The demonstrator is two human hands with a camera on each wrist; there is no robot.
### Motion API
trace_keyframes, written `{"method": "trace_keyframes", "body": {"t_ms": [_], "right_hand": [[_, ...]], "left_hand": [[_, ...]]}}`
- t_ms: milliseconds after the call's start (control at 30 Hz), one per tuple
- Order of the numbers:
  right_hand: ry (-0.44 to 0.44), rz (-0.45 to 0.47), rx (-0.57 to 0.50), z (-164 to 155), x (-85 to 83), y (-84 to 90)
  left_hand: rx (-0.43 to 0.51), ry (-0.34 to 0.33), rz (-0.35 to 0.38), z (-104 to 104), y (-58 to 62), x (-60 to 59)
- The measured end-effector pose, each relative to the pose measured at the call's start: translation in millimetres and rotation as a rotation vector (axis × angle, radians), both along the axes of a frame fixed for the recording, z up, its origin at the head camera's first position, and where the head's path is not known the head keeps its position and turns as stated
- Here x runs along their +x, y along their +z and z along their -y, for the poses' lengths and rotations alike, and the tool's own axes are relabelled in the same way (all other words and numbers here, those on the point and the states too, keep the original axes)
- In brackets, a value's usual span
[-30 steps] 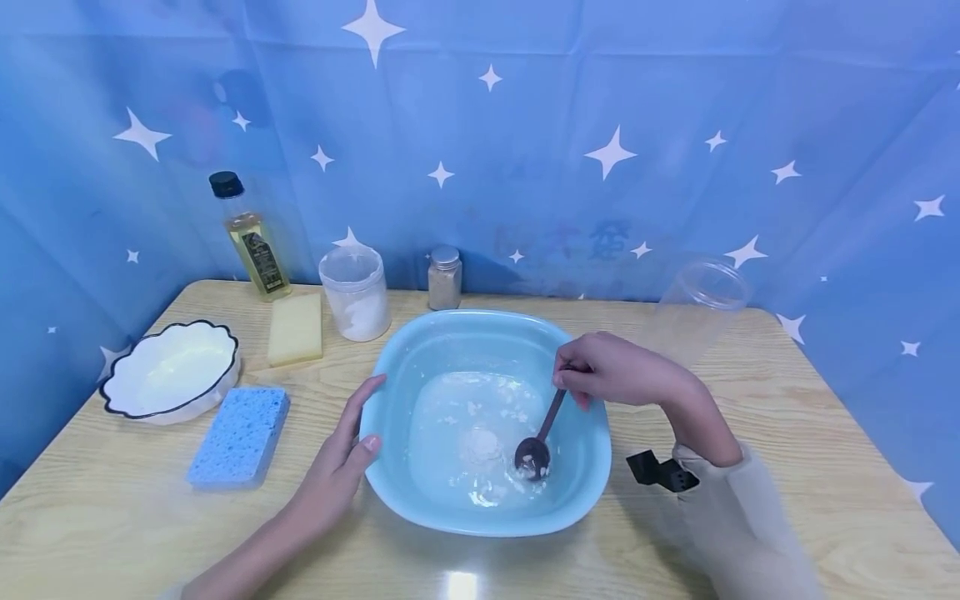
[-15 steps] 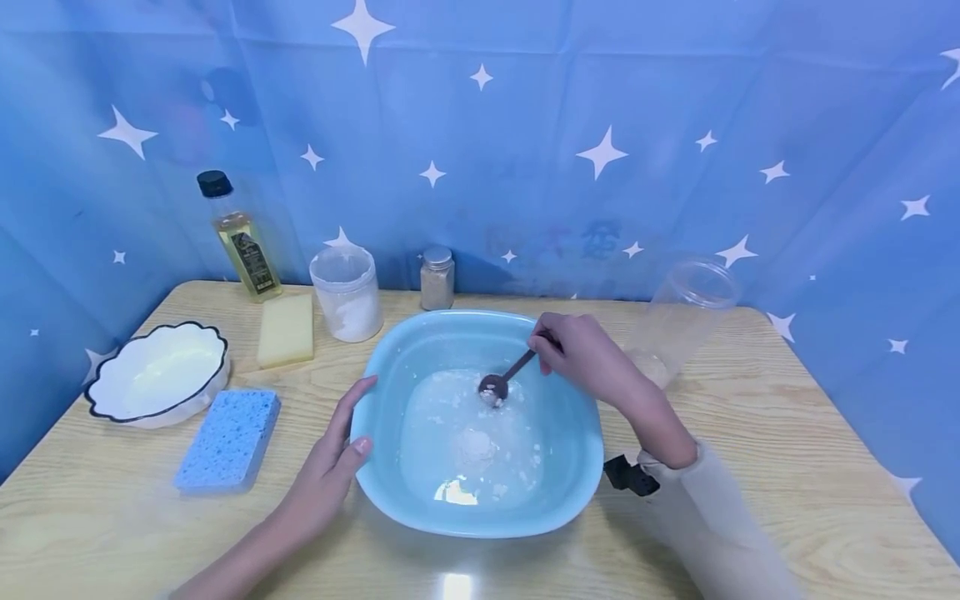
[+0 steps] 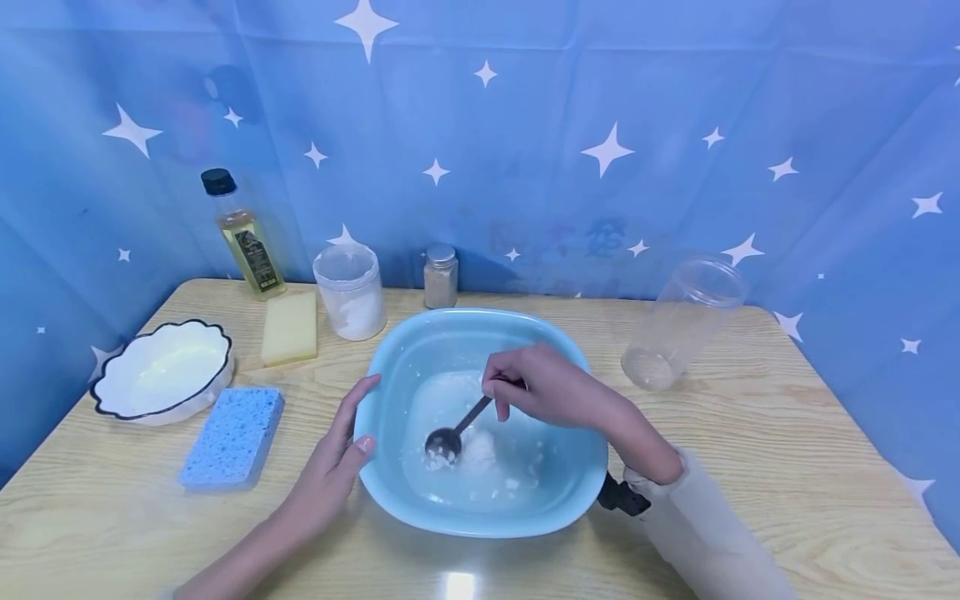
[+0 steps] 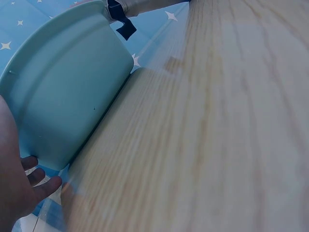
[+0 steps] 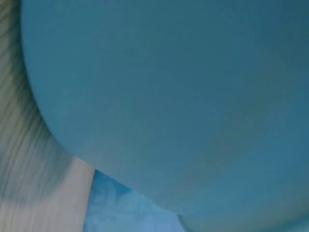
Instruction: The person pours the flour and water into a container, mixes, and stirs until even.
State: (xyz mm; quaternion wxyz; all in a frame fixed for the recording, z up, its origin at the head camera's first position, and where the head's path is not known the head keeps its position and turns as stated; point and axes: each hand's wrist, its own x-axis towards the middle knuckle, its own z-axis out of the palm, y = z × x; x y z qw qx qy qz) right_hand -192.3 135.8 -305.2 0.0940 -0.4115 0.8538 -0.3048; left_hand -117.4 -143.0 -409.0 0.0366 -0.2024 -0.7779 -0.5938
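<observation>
A light blue basin (image 3: 487, 527) holds cloudy water with white clumps and a white mound. My right hand (image 3: 558, 387) is over the basin and pinches the handle of a dark brown spoon (image 3: 444, 444). The spoon's bowl dips into the water left of the mound, with white bits in it. My left hand (image 3: 330, 467) rests against the basin's left side, thumb and index finger at the rim. In the left wrist view the other fingers (image 4: 46, 188) spread loosely beside the outer wall. The right wrist view shows mostly the basin's outer wall (image 5: 159, 96).
Leftward on the wooden table (image 3: 795, 467) are a scalloped white bowl (image 3: 165, 371), a blue sponge (image 3: 234, 437) and a yellow sponge (image 3: 290, 327). Behind stand an oil bottle (image 3: 251, 242), a tub of white powder (image 3: 349, 292), a small jar (image 3: 441, 279) and a clear container (image 3: 678, 325).
My right hand has swept the spoon from the basin's right side, through the back, to the left of the mound. My left hand has stayed at the rim.
</observation>
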Motion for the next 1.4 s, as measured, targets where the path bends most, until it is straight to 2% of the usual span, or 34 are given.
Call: {"method": "trace_keyframes", "body": {"t_ms": [167, 300, 433, 600, 767, 867, 967, 1100, 1200, 1300, 1400], "right_hand": [[0.002, 0.040, -0.050, -8.1, 7.0, 15.6], [-0.058, 0.002, -0.103, -18.9, 8.1, 26.4], [-0.128, -0.007, -0.106, -26.7, 4.8, 30.0], [-0.215, -0.070, -0.033, -35.2, 2.1, 34.4], [-0.320, -0.133, 0.128, -48.0, -2.0, 37.0], [-0.261, -0.082, 0.211, -54.0, -4.3, 35.7], [-0.133, 0.030, 0.242, -55.0, -5.3, 32.1], [0.019, 0.171, 0.209, -48.5, -8.8, 22.0], [0.097, 0.256, 0.165, -44.7, -12.7, 14.6], [0.114, 0.332, 0.126, -45.2, -16.3, 11.1], [0.069, 0.410, 0.078, -48.4, -19.2, 11.1]], "left_hand": [[-0.007, 0.004, 0.004, -0.1, 0.7, 0.2], [-0.009, 0.014, 0.010, -0.4, 1.3, -0.2], [-0.017, 0.003, 0.002, 0.1, 0.4, 0.0], [-0.005, -0.004, -0.005, 0.5, 0.3, 0.1], [0.011, -0.001, 0.019, 0.4, 1.7, -0.6], [0.006, -0.002, 0.020, 0.9, 0.8, -1.1], [-0.001, -0.013, 0.012, 1.5, 0.3, -1.9], [-0.007, -0.014, 0.013, 2.1, 0.3, -1.8], [-0.006, -0.014, 0.013, 2.2, -0.1, -1.1], [-0.001, -0.022, 0.008, 1.6, -0.2, -0.8], [0.003, -0.022, 0.005, 0.9, 0.8, -0.8]]}}
